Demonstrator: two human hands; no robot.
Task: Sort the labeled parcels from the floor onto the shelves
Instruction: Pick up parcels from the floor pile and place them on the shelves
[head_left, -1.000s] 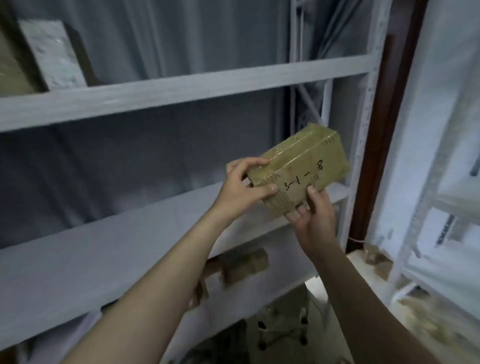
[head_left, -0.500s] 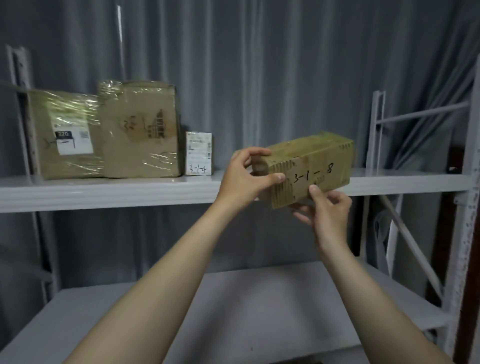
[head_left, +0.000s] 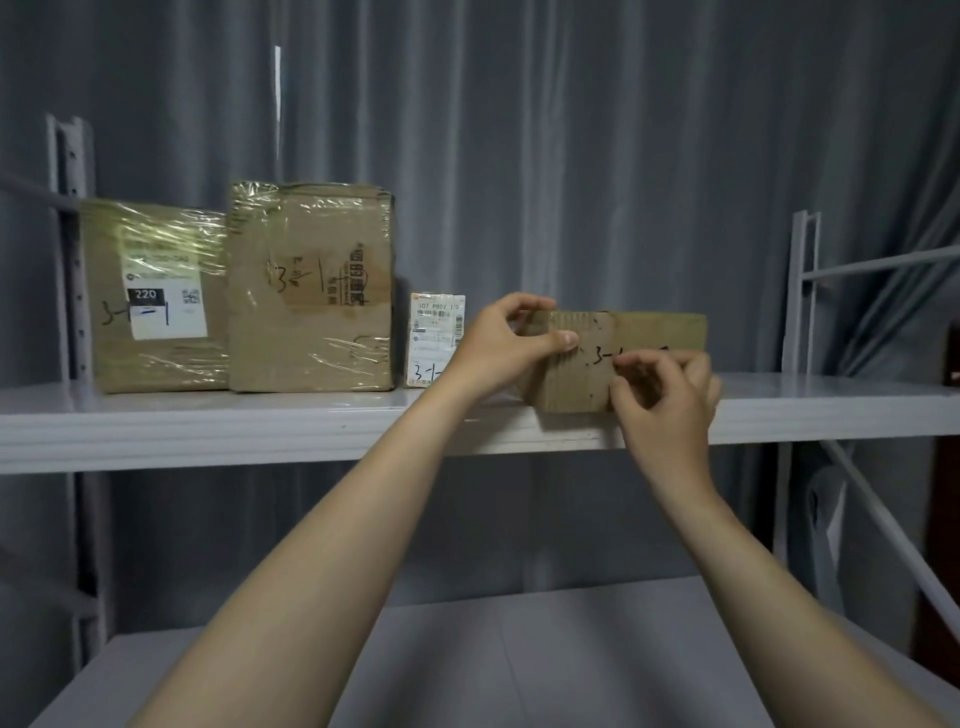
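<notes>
A long brown cardboard parcel (head_left: 644, 338) with "3-1-" handwritten on its front sits on the upper white shelf (head_left: 260, 415), at its front edge. My left hand (head_left: 501, 343) grips the parcel's left end, thumb across the front. My right hand (head_left: 667, 389) is at the front lower right of the parcel with fingers curled against it, covering the last part of the label. On the same shelf to the left stand a small white-labelled parcel (head_left: 434, 340) and two film-wrapped boxes, one large (head_left: 311, 286) and one with a printed label (head_left: 156, 296).
A lower white shelf (head_left: 519, 649) lies below my arms. White rack uprights stand at left (head_left: 70, 249) and right (head_left: 802, 291), with a diagonal brace at lower right. A grey curtain hangs behind the rack.
The parcel, held in the air in front of the shelf before, has moved up and forward onto the upper shelf. My view has risen and closed in on that shelf.
</notes>
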